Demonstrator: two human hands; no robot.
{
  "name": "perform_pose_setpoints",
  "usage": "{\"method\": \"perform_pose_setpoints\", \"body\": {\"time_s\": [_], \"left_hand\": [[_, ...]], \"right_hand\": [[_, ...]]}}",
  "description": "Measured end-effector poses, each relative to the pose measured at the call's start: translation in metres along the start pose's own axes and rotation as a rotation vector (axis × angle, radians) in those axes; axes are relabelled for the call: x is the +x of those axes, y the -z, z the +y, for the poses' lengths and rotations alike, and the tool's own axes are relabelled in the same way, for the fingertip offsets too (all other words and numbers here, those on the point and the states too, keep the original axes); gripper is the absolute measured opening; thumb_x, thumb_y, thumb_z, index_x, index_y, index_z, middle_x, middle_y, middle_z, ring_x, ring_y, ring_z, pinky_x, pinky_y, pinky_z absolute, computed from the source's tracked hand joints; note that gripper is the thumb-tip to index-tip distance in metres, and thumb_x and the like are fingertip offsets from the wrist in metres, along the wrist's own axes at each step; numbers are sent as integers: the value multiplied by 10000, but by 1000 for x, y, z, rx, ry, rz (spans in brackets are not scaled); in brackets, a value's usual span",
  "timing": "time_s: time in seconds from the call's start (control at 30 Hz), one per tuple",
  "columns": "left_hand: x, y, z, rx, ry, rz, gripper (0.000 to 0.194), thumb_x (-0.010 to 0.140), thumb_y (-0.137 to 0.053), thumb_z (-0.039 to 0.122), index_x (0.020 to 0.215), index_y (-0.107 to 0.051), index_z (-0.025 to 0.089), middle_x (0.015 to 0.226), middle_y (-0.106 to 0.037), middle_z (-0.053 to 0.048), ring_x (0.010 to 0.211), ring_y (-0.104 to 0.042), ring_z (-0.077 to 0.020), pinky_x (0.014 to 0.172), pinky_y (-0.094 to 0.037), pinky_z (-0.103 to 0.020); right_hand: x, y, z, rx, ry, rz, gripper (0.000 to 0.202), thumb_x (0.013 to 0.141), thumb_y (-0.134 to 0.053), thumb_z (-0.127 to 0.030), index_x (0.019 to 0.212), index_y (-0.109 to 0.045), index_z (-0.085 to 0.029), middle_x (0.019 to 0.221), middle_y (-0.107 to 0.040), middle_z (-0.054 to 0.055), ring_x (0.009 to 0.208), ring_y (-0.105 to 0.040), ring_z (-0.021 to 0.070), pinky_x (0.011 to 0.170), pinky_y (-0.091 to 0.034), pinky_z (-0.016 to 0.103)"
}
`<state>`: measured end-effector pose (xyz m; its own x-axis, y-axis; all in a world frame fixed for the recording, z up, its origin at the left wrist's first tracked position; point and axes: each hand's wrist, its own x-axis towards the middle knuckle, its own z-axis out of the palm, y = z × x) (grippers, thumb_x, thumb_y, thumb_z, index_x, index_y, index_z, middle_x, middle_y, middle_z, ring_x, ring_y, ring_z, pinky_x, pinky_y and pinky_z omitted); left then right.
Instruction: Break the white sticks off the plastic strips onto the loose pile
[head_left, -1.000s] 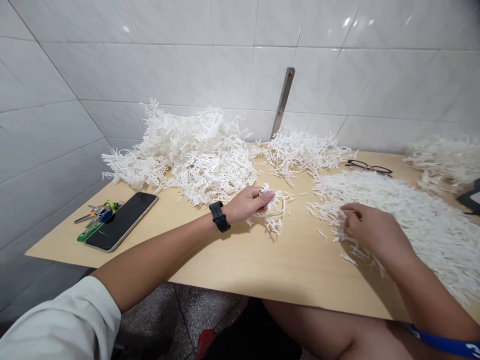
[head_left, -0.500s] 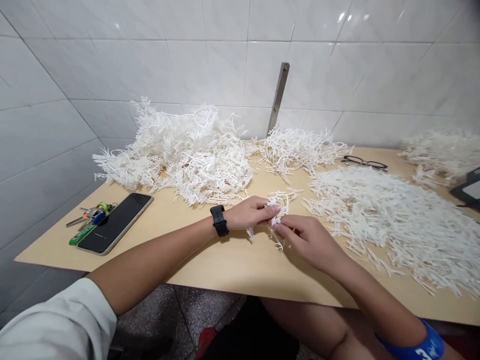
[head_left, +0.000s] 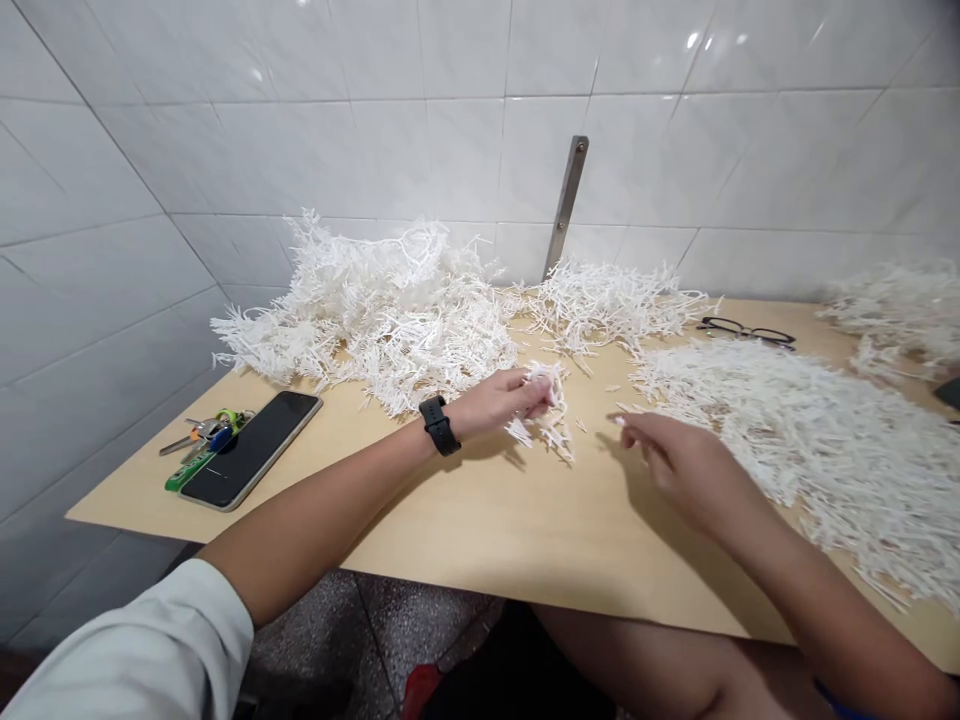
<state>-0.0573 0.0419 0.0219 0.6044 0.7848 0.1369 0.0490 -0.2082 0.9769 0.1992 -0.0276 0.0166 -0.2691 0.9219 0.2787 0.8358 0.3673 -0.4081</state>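
Note:
My left hand (head_left: 504, 402), with a black watch (head_left: 439, 425) on its wrist, pinches a clump of white branching plastic strands (head_left: 556, 425) above the table. Stray bits lie beneath the clump. To the right, apart from it, my right hand (head_left: 679, 465) is closed and somewhat blurred. A tiny white speck shows at its fingertips, too small to name. Just beyond that hand spreads a wide flat pile of short white pieces (head_left: 795, 420). Behind my left hand rises a taller tangled heap of white strands (head_left: 397, 310).
A smaller white pile (head_left: 611, 300) lies at the back by a metal bracket (head_left: 566, 205). Eyeglasses (head_left: 746, 332) rest behind the flat pile. On the left are a phone (head_left: 251, 450) and keys (head_left: 206, 435). Another white pile (head_left: 900, 310) sits far right on the wooden table (head_left: 480, 530).
My right hand has pulled away from the clump and moved to the right. My left hand still grips the strands. The camera view has shifted slightly.

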Motion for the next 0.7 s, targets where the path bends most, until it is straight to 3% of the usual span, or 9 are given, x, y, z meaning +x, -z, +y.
{"method": "perform_pose_setpoints", "body": {"time_s": [0.1,0.23,0.3,0.4,0.5,0.6,0.7], "left_hand": [[-1,-14,-4,-207,95,-71,411,858,-559,541,918,-616,138,738,-572,-19,635,-486,-111,614,-376,-251],[-1,-17,-8,-394,225,-127,390,896,-489,448,1061,-626,123,807,-626,-66,688,-552,-141,605,-389,-257],[-2,-16,-8,-379,206,-132,392,899,-507,436,1099,-625,120,875,-651,-87,712,-560,-140,616,-396,-258],[-4,-17,-7,-317,144,-141,405,884,-580,430,1159,-606,134,991,-670,-107,701,-539,-115,630,-397,-253],[-7,-19,-6,-246,126,-162,415,869,-617,450,1141,-599,137,1024,-670,-120,670,-525,-96,606,-384,-241],[-8,-22,-8,-164,129,-149,460,835,-645,495,1103,-581,126,885,-657,-79,640,-517,-94,570,-376,-227],[-7,-25,-11,-94,113,-122,475,795,-676,515,1057,-551,138,696,-541,28,582,-470,-80,532,-364,-209]], "right_hand": [[13,4,28,-210,-164,63,538,813,-427,-141,1328,-576,-189,938,-738,68,712,-631,225,600,-395,303],[15,12,30,-298,-325,98,604,888,-412,-255,1479,-401,-130,904,-741,112,683,-622,274,574,-380,341],[11,11,21,-228,-322,145,556,888,-438,-295,1424,-475,-151,871,-738,98,685,-630,267,601,-401,345],[5,5,5,-38,-253,158,362,873,-471,-316,1153,-665,-195,763,-718,51,662,-639,223,637,-430,321],[-1,-2,-12,104,-174,135,250,874,-475,-327,901,-688,-198,716,-698,37,622,-620,190,615,-430,297],[-4,-6,-28,224,-110,101,233,896,-477,-339,824,-651,-201,688,-678,25,617,-611,176,603,-432,282],[-5,-10,-39,369,-88,44,244,916,-484,-368,844,-645,-199,689,-671,22,622,-610,169,594,-442,271]]}}
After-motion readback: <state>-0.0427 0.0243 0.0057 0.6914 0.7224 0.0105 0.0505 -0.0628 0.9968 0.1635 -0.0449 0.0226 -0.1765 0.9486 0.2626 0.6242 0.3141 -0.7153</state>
